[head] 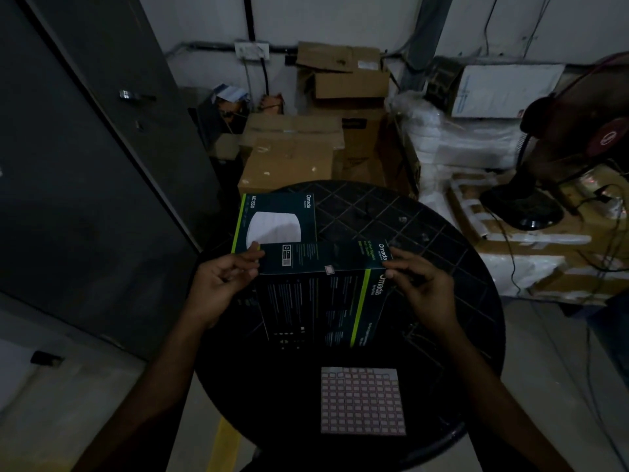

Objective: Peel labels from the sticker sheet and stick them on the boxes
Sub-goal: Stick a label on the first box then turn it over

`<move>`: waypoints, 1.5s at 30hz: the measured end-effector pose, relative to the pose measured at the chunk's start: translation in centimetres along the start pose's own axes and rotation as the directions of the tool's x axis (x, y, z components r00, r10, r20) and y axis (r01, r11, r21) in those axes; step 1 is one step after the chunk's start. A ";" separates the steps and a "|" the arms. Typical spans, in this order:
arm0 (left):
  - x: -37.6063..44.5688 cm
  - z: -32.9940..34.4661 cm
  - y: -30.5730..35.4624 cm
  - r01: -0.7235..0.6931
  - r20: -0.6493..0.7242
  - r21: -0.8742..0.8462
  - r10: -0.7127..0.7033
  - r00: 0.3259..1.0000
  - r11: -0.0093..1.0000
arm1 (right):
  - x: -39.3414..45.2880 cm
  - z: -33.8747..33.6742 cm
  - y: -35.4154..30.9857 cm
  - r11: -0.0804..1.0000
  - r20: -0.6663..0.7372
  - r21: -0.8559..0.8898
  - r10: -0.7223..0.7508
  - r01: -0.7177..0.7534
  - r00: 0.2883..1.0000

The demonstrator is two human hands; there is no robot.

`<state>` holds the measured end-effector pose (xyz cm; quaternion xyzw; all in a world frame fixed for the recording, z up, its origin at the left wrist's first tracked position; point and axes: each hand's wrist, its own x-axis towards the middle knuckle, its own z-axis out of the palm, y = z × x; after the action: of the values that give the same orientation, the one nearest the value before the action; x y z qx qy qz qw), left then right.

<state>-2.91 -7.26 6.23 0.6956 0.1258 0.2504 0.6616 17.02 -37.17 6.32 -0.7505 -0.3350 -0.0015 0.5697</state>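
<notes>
Dim storeroom clutter
Cartons (289, 155) behind a round table (425, 233); fan (558, 148) right, grey door (85, 148) left.

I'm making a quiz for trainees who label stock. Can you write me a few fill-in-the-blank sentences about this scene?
1. The left hand and right hand hold the near box by its two ____.
2. A small label already sits on that box's top ____.
3. The sticker sheet lies on the round ____, nearer the person than the boxes.
4. The far box pictures a ____ device.

Missing words: ends; edge; table; white
</notes>
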 end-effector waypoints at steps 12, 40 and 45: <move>1.5 2.2 2.3 -0.207 0.077 0.787 0.240 0.968 0.581 | 0.1 0.1 3.2 0.966 0.476 -0.109 0.258 -0.235 0.841; 1.1 1.8 1.2 -0.138 0.304 0.811 -0.207 0.930 0.569 | 2.4 -3.2 -0.9 0.718 0.480 -0.636 0.084 0.281 0.873; 1.2 6.7 2.4 -0.260 0.408 0.819 -0.201 0.890 0.511 | 3.3 -0.2 -4.6 0.615 0.518 -0.675 0.002 0.407 0.856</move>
<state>1.24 -12.64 8.77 0.9700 0.0623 -0.0030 0.2351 17.34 -35.07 11.58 -0.8516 -0.5149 -0.0280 0.0946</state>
